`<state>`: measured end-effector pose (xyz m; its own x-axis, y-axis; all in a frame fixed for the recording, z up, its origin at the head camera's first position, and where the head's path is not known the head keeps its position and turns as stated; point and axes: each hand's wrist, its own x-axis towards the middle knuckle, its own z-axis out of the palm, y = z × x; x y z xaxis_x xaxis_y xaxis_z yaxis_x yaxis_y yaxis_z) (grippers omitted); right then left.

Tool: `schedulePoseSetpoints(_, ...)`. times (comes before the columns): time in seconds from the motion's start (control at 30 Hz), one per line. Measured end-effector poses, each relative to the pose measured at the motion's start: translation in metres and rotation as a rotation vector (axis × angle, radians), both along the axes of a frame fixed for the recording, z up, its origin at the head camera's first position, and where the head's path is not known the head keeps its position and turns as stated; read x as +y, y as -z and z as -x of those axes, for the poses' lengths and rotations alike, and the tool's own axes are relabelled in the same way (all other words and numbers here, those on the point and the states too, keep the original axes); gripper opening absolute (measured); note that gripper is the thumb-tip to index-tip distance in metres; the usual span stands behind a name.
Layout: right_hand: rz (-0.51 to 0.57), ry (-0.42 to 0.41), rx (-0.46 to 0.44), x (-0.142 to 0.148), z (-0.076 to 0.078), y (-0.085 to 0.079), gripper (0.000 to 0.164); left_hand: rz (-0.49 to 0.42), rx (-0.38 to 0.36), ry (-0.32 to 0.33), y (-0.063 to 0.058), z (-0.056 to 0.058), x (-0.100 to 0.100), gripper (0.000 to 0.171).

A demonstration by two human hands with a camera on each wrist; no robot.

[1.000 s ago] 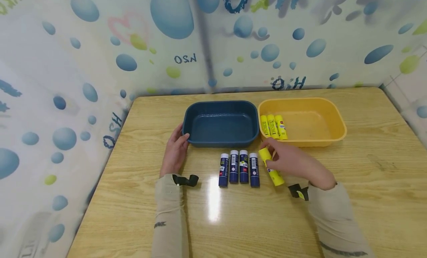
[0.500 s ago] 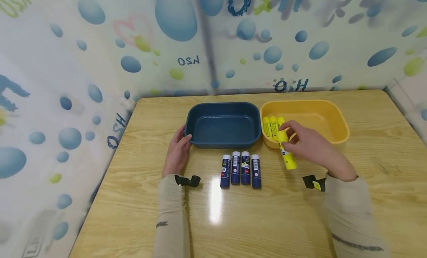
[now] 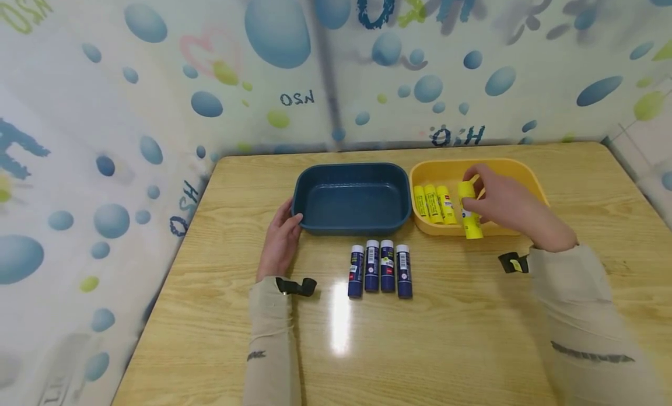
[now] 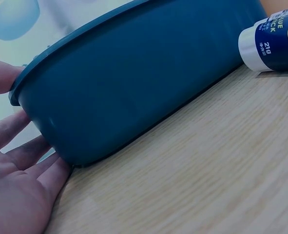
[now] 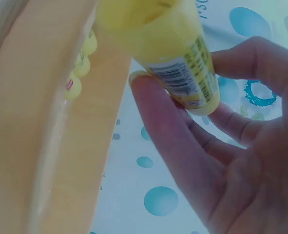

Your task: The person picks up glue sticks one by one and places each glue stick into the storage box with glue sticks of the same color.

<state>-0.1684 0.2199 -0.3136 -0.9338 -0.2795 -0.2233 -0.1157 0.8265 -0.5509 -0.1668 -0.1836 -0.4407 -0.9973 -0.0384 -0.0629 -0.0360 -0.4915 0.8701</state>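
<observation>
My right hand point(image 3: 504, 202) pinches a yellow glue stick point(image 3: 469, 210) over the front rim of the yellow bin point(image 3: 525, 171). In the right wrist view the glue stick point(image 5: 175, 63) is tilted, its barcode showing, between thumb and fingers. Three more yellow glue sticks point(image 3: 433, 204) lie side by side at the left inside this bin. My left hand point(image 3: 280, 242) holds the left corner of the dark blue bin point(image 3: 352, 228). In the left wrist view its thumb is at the rim and its fingers point(image 4: 14, 129) lie against the outer wall.
Several blue glue sticks point(image 3: 371, 266) with white caps lie in a row on the wooden table point(image 3: 336, 371), in front of the blue bin. The two bins stand side by side. Behind the table rises a patterned wall point(image 3: 383, 91).
My right hand has carried the yellow glue stick from beside the blue glue sticks, up and right, to the yellow bin's front edge. My left hand stays at the blue bin.
</observation>
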Motion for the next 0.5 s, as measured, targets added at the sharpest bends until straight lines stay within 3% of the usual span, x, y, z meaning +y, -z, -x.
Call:
schedulePoseSetpoints(0.27,-0.069,-0.008,0.03,0.007,0.016,-0.005,0.046,0.014,0.009,0.004,0.001,0.0,-0.001,0.051)
schedulePoseSetpoints(0.5,-0.076,-0.009,-0.021,0.012,0.034,-0.004,0.047,0.009,0.011,0.013,-0.001,-0.002,-0.001,0.051)
